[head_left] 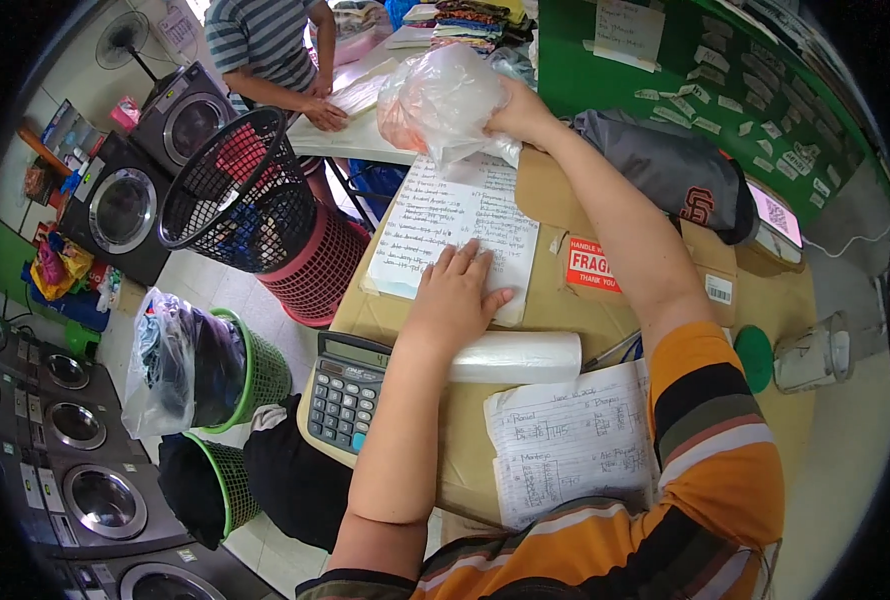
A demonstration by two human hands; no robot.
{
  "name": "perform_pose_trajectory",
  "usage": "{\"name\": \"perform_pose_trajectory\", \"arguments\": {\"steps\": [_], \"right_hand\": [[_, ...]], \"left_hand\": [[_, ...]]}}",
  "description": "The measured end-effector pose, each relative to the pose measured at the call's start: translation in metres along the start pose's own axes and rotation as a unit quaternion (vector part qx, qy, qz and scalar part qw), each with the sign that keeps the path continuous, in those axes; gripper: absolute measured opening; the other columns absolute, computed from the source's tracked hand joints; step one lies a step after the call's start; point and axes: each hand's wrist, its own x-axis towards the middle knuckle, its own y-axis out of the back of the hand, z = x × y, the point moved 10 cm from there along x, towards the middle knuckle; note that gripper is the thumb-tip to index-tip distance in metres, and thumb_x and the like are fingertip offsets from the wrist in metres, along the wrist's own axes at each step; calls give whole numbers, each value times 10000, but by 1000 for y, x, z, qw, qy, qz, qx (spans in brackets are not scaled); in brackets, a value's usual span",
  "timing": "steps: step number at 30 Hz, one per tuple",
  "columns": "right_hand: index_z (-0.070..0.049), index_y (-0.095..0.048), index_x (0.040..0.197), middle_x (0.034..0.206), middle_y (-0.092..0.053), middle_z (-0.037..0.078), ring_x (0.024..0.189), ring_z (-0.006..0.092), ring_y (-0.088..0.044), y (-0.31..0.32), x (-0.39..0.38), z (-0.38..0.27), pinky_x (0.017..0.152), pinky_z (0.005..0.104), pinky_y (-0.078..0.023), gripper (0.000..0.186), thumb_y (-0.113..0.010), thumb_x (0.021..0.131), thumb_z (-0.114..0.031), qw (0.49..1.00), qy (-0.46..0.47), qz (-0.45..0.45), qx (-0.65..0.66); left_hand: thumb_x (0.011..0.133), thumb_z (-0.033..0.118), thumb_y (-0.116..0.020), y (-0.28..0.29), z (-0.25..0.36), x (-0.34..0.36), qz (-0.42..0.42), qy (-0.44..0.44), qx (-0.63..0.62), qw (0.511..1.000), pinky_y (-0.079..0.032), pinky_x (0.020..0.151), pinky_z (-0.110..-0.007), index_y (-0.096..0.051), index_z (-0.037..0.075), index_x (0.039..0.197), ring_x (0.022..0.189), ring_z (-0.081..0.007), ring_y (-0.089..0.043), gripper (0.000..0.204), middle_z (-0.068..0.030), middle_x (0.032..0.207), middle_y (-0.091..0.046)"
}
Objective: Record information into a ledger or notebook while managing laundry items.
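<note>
My right hand [527, 118] reaches to the far side of the table and grips a clear plastic bag [443, 100] with something orange-pink showing through. The bag is above the top of a handwritten list [390, 268]. Spread fingers and palm of my left hand [455, 298] lie on the lower part of that list, holding nothing. Next to the left wrist is a roll of clear plastic [520, 358]. A grey calculator [345, 395] stands left of my left forearm. An open lined notebook [570, 450] lies between my arms.
Another person [270, 55] in a striped shirt stands at a white table [365, 140]. Laundry baskets [265, 375] stand on the left, near washing machines [120, 210]. A grey cloth item [655, 165], a phone [775, 215] and a green lid [754, 358] are on the right.
</note>
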Motion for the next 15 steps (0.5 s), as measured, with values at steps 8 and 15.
{"name": "perform_pose_trajectory", "arguments": {"steps": [8, 15], "right_hand": [[-31, -622, 1220, 1081, -698, 193, 996, 308, -670, 0, -6, -16, 897, 370, -516, 744, -846, 515, -115, 999, 14, -16, 25], [1, -614, 1213, 1055, -704, 134, 939, 241, -675, 10, -15, -20, 849, 344, -528, 641, -799, 601, -36, 995, -38, 15, 89]], "left_hand": [[933, 409, -596, 5, -7, 1, 15, 18, -3, 1000, -340, 1116, -491, -526, 43, 1361, 1370, -383, -397, 568, -181, 1476, -441], [912, 348, -618, 9, -30, -4, 51, 96, 50, 993, -373, 1079, -502, -506, 21, 1368, 1358, -344, -412, 572, -192, 1464, -441]]}}
